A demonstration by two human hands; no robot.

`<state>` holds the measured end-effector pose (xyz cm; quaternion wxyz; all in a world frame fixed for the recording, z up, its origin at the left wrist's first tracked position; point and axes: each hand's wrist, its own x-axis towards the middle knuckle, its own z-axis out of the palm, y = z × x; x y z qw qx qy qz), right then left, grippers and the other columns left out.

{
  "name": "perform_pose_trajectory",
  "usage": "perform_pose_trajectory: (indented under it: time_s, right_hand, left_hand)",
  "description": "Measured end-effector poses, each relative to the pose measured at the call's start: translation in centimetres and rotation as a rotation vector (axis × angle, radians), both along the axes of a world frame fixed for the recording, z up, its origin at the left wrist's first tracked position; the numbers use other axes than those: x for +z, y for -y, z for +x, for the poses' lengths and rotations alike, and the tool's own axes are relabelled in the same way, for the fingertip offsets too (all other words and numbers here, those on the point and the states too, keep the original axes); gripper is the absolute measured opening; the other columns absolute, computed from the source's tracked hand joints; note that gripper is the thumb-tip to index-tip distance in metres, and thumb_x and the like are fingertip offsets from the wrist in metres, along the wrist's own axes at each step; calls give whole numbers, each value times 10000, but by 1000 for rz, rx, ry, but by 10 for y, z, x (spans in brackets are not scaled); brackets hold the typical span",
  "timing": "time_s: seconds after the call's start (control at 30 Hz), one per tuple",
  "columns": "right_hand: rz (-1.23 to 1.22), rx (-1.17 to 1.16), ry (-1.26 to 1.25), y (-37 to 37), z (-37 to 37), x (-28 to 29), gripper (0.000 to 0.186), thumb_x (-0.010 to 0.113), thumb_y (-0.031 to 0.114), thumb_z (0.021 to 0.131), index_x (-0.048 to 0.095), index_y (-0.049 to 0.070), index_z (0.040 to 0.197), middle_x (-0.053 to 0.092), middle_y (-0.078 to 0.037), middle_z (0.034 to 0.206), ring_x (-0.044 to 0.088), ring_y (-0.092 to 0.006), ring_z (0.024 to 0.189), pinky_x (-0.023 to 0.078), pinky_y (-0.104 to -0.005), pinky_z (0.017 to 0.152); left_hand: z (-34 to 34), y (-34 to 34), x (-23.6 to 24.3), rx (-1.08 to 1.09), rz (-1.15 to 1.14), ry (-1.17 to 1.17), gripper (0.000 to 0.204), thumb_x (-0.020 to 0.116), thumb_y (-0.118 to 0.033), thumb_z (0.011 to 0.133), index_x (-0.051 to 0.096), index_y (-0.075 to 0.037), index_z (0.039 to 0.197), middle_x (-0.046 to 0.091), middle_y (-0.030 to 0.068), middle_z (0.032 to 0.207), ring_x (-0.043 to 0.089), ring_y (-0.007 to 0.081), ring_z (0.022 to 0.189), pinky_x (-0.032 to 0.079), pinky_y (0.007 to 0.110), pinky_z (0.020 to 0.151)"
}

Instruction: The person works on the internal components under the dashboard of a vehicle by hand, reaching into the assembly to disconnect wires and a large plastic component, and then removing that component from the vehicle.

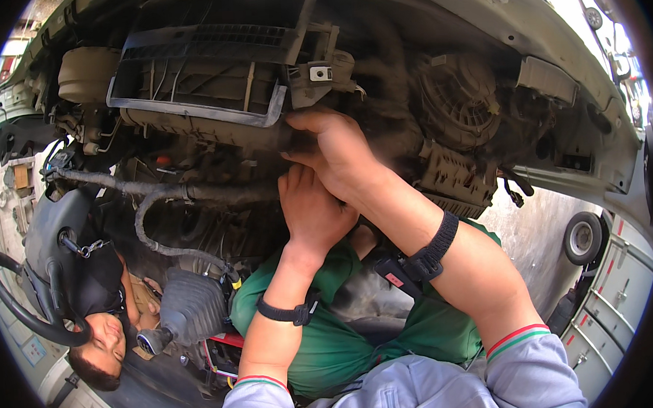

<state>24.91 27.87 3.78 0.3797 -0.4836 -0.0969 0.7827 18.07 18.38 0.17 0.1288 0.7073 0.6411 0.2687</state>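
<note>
Far left of the grey-rimmed air housing (192,110), and lower, is a steering wheel (43,298); below the housing come a wrapped wiring harness (151,187) and ribbed gear-lever boot (191,303). Below its right corner, the left hand (313,208) has bent fingers, tips hidden; just off that corner, the right hand (337,148) holds thumb and forefinger apart. Whether either grips anything, I cannot tell. Right of the housing sits a round blower unit (460,99).

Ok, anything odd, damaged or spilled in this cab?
Yes: dash covers seem absent, leaving the wrapped wiring harness exposed and the round fan housing bare. Stripped rather than broken, I'd say; no spill visible. Too dark to judge where the left hand and right hand reach.
</note>
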Motion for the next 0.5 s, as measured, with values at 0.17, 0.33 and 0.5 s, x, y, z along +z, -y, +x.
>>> perform_pose_trajectory:
  time_s: [0.17, 0.33, 0.5]
  right_hand:
    - [-33, 64, -3, -4, 2, 2, 308, 614, 133, 919, 594, 7, 1199, 580, -132, 1204, 563, -308, 1087, 501, -503, 948]
    - [-78, 114, 16, -6, 2, 4, 354, 600, 159, 932, 560, -15, 1236, 524, -166, 1286, 551, -338, 1091, 518, -508, 946]
    - [-58, 73, -21, -3, 1, 6, 342, 586, 142, 941, 553, -15, 1243, 516, -167, 1272, 555, -328, 1055, 549, -475, 895]
  left_hand:
    - [-1, 5, 5, 47, -29, 50, 372, 752, -281, 707, 629, -22, 943, 614, 158, 913, 558, 356, 889, 410, 445, 791]
    - [1, 5, -2, 36, -5, 20, 390, 728, -292, 729, 646, -11, 986, 646, 179, 968, 560, 384, 929, 394, 444, 776]
    - [1, 1, -8, 3, 37, -12, 411, 700, -313, 740, 656, -12, 1017, 663, 178, 1010, 567, 385, 948, 391, 445, 784]
